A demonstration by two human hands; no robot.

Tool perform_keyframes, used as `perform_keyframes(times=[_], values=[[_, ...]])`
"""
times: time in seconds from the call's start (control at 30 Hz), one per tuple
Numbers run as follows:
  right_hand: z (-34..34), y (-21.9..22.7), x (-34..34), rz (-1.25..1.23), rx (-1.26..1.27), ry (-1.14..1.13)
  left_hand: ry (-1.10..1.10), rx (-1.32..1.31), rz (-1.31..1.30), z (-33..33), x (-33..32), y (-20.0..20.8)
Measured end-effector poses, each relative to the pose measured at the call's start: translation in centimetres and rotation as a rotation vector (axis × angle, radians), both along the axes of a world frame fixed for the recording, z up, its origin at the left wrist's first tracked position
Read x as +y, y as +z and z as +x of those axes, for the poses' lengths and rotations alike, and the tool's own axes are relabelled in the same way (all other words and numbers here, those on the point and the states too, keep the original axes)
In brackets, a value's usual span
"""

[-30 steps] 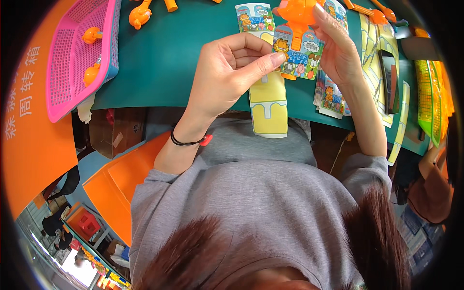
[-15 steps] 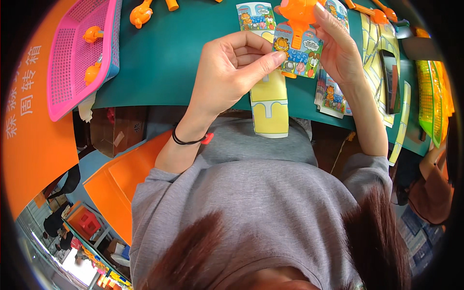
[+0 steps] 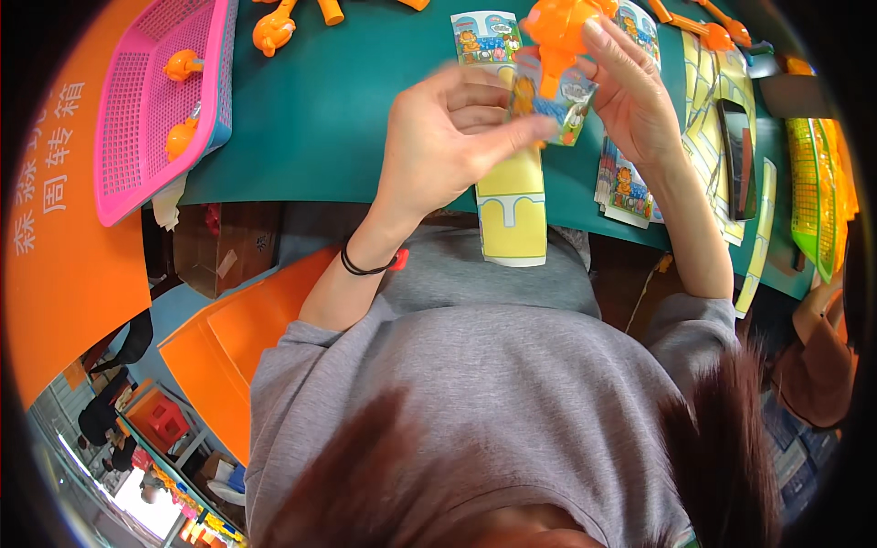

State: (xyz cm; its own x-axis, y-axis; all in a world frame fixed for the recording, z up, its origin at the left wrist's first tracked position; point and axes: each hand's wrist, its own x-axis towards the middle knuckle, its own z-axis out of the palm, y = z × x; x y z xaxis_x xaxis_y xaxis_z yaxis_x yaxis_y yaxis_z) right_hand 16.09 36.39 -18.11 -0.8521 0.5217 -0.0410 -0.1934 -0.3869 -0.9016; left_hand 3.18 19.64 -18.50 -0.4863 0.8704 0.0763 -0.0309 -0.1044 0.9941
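Where the green table's (image 3: pixel 311 119) near edge is overhung by a yellow strip (image 3: pixel 513 230), a printed card (image 3: pixel 574 104) is met above by the left hand (image 3: pixel 448 137); whether it is pinched there cannot be told through the blur. Over the card's upper part, an orange toy (image 3: pixel 559 29) is grasped by the right hand (image 3: pixel 635 100). Farther off, orange pieces (image 3: pixel 272 33) are strewn across the tabletop.

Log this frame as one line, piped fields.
left hand: at printed card, grip blurred | right hand: holding orange toy | yellow strip: partly behind left hand | pink basket: left side
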Motion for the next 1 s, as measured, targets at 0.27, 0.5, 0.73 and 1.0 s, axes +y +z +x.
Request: perform_keyframes(times=[0.27,0.5,0.73,1.0], values=[[-0.6,0.2,-1.8,0.097,0.006,0.023,0.069,0.05,0.089,-0.2,1.7,-0.1],[-0.4,1.6,-0.5,0.542,-0.069,0.058,0.035,0.316,-0.096,-1.8,1.0,1.6],[0.4,1.6,0.6,0.592,0.001,0.098,0.113,0.097,0.115,-1.9,-0.1,0.4],[0.1,1.2,-0.7,0.561,-0.016,-0.031,0.219,-0.076,0.124,-0.4,-1.6,0.2]])
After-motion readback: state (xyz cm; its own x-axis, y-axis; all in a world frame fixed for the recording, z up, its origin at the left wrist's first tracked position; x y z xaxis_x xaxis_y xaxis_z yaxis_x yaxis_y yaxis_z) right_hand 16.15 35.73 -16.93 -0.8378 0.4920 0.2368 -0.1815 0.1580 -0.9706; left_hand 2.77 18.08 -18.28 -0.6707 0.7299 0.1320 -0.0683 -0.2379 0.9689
